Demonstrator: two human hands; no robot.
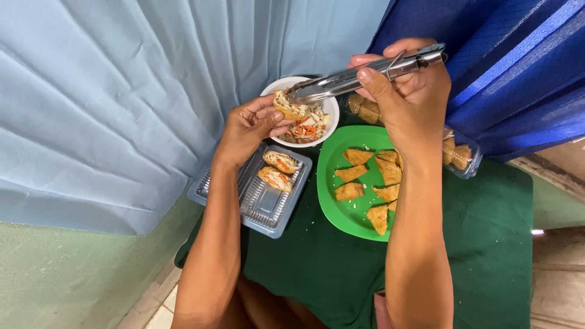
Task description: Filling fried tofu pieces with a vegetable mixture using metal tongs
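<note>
- Two hands busy at upper centre of frame: left hand (247, 125) pinching a split, golden fried tofu pocket (286, 107), right hand (407, 91) squeezing long shiny metal tongs (359, 76) nearly closed, tips at the pocket's opening.
- Held right over the round white bowl (329, 119) of shredded orange-and-pale vegetable filling (308, 125).
- Risk: crisp, thin skin likely to tear under a hard push from the tongs; loose, slippery shreds apt to drop past the bowl onto the dark green cloth (481, 244).
- Lower left: ribbed clear plastic tray (265, 210), two stuffed pieces (277, 170) inside, lightweight, easy to nudge with a wrist.
- Centre: glossy green round plate (347, 216), several flat, unfilled golden triangles (372, 183).
</note>
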